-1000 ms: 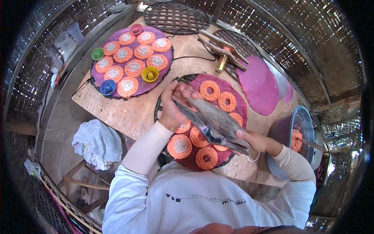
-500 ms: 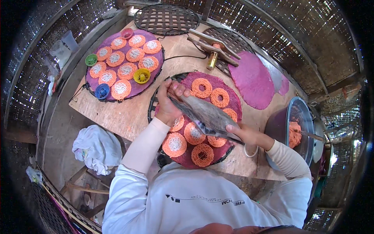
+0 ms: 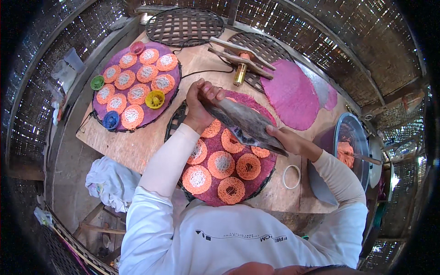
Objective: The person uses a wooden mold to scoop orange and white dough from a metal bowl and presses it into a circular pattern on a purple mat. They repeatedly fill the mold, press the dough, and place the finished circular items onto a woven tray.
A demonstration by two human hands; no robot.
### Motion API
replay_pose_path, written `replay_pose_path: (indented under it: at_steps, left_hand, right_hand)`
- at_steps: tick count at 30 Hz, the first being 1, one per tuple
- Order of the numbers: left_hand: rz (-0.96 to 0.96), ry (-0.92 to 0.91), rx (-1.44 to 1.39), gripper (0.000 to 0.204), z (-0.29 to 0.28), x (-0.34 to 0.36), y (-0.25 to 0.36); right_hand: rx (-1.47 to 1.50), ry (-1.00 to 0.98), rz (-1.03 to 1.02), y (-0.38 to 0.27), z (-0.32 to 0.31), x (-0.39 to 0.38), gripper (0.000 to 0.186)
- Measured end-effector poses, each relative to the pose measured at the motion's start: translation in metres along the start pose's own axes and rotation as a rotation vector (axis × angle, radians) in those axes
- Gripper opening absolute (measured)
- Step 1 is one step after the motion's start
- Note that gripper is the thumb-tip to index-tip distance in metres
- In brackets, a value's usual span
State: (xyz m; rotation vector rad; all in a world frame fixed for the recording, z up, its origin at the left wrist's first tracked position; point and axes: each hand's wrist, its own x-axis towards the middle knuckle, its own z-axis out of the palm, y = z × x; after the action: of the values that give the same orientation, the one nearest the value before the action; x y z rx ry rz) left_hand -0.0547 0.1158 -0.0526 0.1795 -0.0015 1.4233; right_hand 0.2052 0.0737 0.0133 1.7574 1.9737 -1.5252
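My left hand and my right hand hold the two ends of a grey, bulging plastic bag slantwise above a round tray. That woven tray is covered by a purple sheet and carries several orange lacy discs with pale centres. The left hand pinches the bag's upper end; the right hand grips its lower end. Part of the tray and some discs are hidden under the bag and my left forearm.
A second purple tray with more discs and small coloured cups sits at the far left. Empty woven trays, a wooden tool with a brass cylinder, purple sheets, a metal basin, a white ring and a white cloth surround the wooden table.
The view has shifted slightly. Both hands keep hold of the bag, which has moved a little toward the tray's far side.
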Motion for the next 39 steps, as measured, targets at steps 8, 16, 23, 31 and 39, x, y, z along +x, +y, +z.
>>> replay_pose_path:
  at_steps: [8,16,23,31,39]
  left_hand:
    - [0.044,0.089,0.031,0.033,-0.011,0.001,-0.007]
    - [0.109,-0.038,0.174,0.037,0.030,0.001,0.025]
    - [0.266,-0.025,0.167,0.031,0.016,-0.004,0.071]
    - [0.338,0.054,0.134,0.028,-0.007,-0.016,0.079]
    - [0.353,0.021,0.172,0.030,-0.006,-0.001,0.079]
  right_hand:
    - [0.033,-0.036,0.077,-0.003,-0.003,-0.001,0.076]
    - [0.019,0.041,-0.210,-0.014,-0.006,0.015,0.072]
    - [0.047,-0.088,-0.214,-0.059,0.007,0.043,0.075]
    - [-0.056,-0.037,-0.195,-0.054,0.019,0.072,0.078]
    - [-0.117,-0.024,-0.200,-0.066,0.004,0.067,0.076]
